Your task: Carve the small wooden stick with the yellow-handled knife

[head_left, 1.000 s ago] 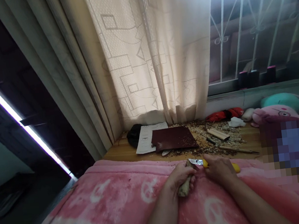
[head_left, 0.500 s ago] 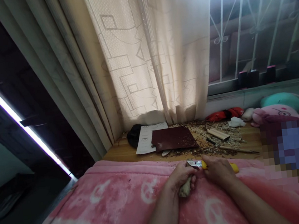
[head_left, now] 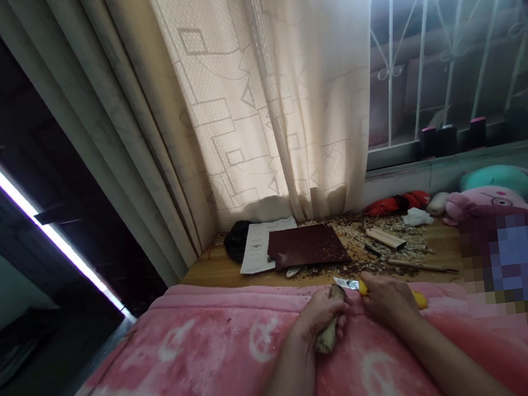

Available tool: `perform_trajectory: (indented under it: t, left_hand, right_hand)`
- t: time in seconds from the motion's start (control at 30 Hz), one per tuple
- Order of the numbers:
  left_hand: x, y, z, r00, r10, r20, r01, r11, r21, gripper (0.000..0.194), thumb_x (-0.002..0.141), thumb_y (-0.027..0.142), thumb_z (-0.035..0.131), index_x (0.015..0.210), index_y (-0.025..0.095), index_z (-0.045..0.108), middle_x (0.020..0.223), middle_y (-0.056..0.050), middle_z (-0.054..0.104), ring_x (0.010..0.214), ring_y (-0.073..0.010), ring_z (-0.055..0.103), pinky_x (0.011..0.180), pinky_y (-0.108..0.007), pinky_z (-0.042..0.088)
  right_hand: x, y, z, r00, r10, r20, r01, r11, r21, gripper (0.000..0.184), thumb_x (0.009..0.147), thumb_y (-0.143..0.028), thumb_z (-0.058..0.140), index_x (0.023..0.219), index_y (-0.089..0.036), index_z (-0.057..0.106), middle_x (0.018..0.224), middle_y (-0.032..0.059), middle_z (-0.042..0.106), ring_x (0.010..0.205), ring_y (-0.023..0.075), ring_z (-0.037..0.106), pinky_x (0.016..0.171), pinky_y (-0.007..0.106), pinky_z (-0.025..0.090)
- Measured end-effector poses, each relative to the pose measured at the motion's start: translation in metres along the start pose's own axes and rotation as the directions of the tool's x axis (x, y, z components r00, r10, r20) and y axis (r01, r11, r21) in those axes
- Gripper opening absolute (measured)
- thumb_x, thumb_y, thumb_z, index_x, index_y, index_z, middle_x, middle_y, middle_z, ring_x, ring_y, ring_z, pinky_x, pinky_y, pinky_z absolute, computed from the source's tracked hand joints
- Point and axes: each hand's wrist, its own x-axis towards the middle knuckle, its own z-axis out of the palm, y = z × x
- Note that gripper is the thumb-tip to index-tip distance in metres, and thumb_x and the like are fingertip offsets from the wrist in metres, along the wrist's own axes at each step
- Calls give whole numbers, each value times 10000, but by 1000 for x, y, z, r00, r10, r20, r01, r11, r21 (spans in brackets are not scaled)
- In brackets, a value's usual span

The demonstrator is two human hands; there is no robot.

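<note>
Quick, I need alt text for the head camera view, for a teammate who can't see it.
Over a pink blanket, the left hand grips a pale piece of wood while the right hand holds a yellow-handled knife, its blade by the wood's upper end. Beyond, wood shavings litter a wooden surface.

You grip a pale, roughly carved piece of wood (head_left: 326,338) in your left hand (head_left: 322,314) — its lower end juts out below your fist, its top just above your fingers. Your right hand (head_left: 384,295) closes around the yellow handle of a carving knife (head_left: 347,284) — the short, bright blade points left, just beside the wood.
</note>
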Motion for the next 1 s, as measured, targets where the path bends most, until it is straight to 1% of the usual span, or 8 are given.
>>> perform_trajectory:
  t: [0.07, 0.17, 0.3, 0.53, 0.77, 0.9, 1.0]
  left_hand:
    - [2, -2, -1, 1000, 16, -4, -16, 1000, -12, 214, 577, 172, 431, 791, 166, 444, 411, 54, 427, 284, -69, 364, 282, -176, 321]
    - [4, -5, -3, 999, 47, 12, -46, 998, -32, 305, 583, 172, 417, 886, 168, 452, 427, 51, 430, 293, -67, 359, 286, -180, 327]
    - [5, -7, -3, 999, 48, 24, -47, 998, -29, 361, 586, 178, 415, 944, 163, 450, 431, 48, 428, 295, -67, 361, 286, -180, 325]
    - [3, -4, -2, 1000, 27, -2, -27, 1000, -9, 336, 581, 189, 425, 913, 148, 454, 421, 50, 424, 292, -60, 363, 298, -168, 323]
    - [1, -2, -1, 1000, 8, -4, -8, 1000, 4, 319, 581, 173, 420, 897, 151, 451, 411, 60, 417, 287, -57, 352, 307, -175, 331]
    - [-1, 1, -1, 1000, -1, 7, 1, 1000, 17, 291, 581, 170, 422, 869, 147, 461, 407, 59, 417, 288, -59, 353, 306, -175, 329]
    - [-3, 5, 0, 1000, -20, 17, 20, 1000, 19, 283, 583, 170, 422, 862, 144, 462, 402, 61, 413, 285, -58, 353, 306, -174, 327]
  right_hand:
    - [-2, -1, -1, 999, -39, 5, 39, 999, -4, 133, 669, -237, 378, 729, -203, 493, 695, 22, 581, 632, 134, 498, 514, 238, 183]
    - [-4, -3, -2, 995, -101, 17, 101, 995, 1, 123, 664, -238, 388, 737, -208, 484, 689, 17, 582, 630, 138, 503, 515, 239, 184]
    - [-5, -4, -3, 994, -105, 17, 105, 994, 9, 128, 675, -253, 385, 753, -210, 476, 696, 17, 581, 638, 141, 504, 517, 240, 186]
    - [-5, -5, -5, 993, -103, 61, 102, 995, 19, 150, 680, -242, 377, 775, -204, 487, 725, 24, 582, 663, 141, 505, 534, 243, 204]
    - [-4, -5, -7, 993, -94, 74, 93, 995, 23, 146, 679, -246, 381, 758, -203, 495, 728, 24, 586, 667, 144, 509, 536, 241, 215]
    - [-4, -4, -5, 991, -115, 61, 114, 993, 18, 161, 683, -272, 384, 775, -207, 499, 731, 28, 587, 662, 153, 511, 539, 242, 225]
    - [-4, -5, -4, 992, -105, 64, 104, 994, 16, 180, 688, -293, 381, 778, -202, 508, 736, 35, 587, 671, 155, 510, 551, 244, 235]
